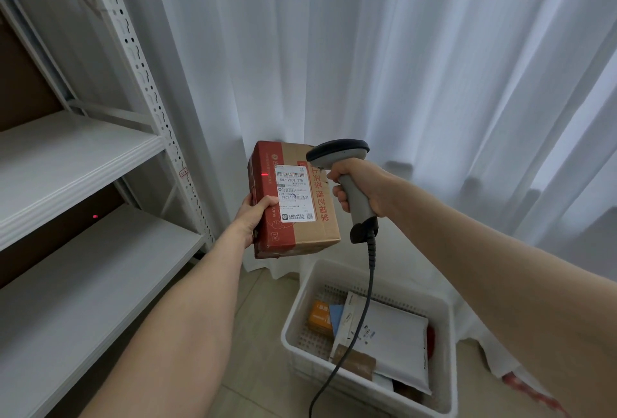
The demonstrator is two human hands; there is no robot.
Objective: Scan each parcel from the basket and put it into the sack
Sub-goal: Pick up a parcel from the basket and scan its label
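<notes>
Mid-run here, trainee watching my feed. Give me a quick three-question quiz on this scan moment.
1. True or false: the right hand grips the scanner.
2. Where does the red scan light fall on the parcel held by the left hand? A: on the label's top barcode. B: on the red band left of the label. C: on the bottom edge.
3. What colour is the largest envelope in the basket?
Key: 1 true; 2 B; 3 white.
</notes>
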